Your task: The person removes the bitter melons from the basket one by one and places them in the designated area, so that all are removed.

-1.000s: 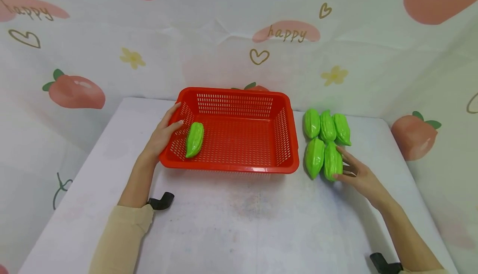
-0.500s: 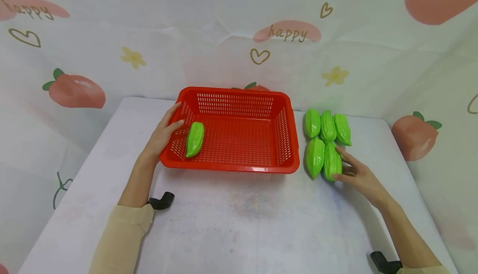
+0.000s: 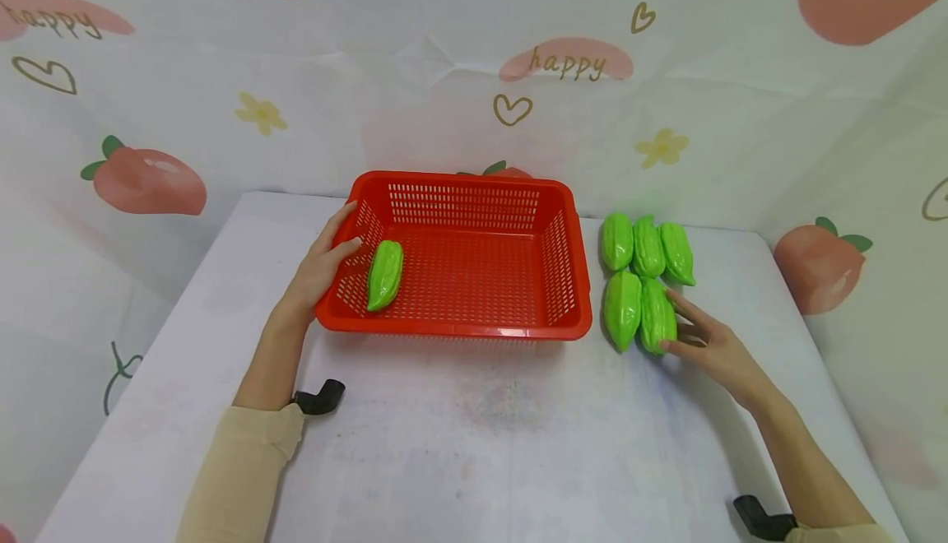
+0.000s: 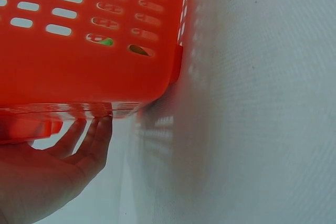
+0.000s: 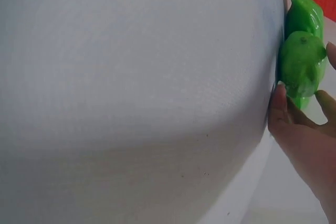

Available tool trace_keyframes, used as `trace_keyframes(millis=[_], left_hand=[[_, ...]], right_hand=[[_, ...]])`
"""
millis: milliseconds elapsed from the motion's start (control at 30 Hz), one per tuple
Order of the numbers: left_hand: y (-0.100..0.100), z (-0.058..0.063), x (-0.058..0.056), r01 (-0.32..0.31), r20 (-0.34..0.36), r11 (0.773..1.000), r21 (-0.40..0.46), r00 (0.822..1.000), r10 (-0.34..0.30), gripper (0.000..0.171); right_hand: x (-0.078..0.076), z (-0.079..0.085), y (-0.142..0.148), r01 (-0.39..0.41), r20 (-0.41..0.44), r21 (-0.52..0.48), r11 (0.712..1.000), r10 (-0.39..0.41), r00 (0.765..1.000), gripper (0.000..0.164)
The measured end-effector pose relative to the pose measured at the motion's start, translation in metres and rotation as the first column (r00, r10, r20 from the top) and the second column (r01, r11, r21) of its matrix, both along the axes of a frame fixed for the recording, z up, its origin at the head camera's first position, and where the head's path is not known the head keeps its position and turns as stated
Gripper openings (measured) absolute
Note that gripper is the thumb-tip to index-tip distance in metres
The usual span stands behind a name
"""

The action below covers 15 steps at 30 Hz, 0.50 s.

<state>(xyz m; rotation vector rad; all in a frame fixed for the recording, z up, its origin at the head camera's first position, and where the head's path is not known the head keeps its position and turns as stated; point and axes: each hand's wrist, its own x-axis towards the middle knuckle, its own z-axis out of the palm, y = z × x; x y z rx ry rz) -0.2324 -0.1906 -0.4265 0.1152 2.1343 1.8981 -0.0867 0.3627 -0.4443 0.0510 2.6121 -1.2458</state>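
A red plastic basket (image 3: 474, 280) stands on the table, with one glossy green star fruit (image 3: 385, 276) lying inside near its left wall. My left hand (image 3: 317, 270) grips the basket's left side, thumb over the rim; in the left wrist view the fingers (image 4: 97, 142) press on the outer wall. Right of the basket several more green star fruits (image 3: 648, 248) lie in two close rows. My right hand (image 3: 704, 347) holds the nearest right star fruit (image 3: 657, 317), thumb at its near end and index finger at its far end. The right wrist view shows the thumb touching it.
A white-covered table (image 3: 474, 444) lies under everything. Behind it hangs a white cloth (image 3: 415, 49) printed with peaches, hearts and flowers. Another star fruit (image 3: 622, 310) sits directly left of the held one, close to the basket's right wall.
Both hands, the basket and the star fruits stay in nearly the same places. Only a slight shift of the head view shows.
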Motion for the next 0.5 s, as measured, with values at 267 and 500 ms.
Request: trace_keyframes(millis=[267, 500], left_hand=[[-0.0005, -0.0014, -0.0012, -0.001, -0.017, 1.0, -0.017, 1.0, 0.0, 0.057], [-0.0001, -0.0019, -0.0013, -0.001, -0.021, 1.0, -0.024, 1.0, 0.001, 0.058]], right_hand=[[0.0016, 0.0001, 0.0008, 0.025, -0.101, -0.063, 0.998, -0.032, 0.994, 0.077], [0.0008, 0.0032, -0.0019, 0.029, -0.227, -0.118, 0.993, -0.055, 0.972, 0.063]])
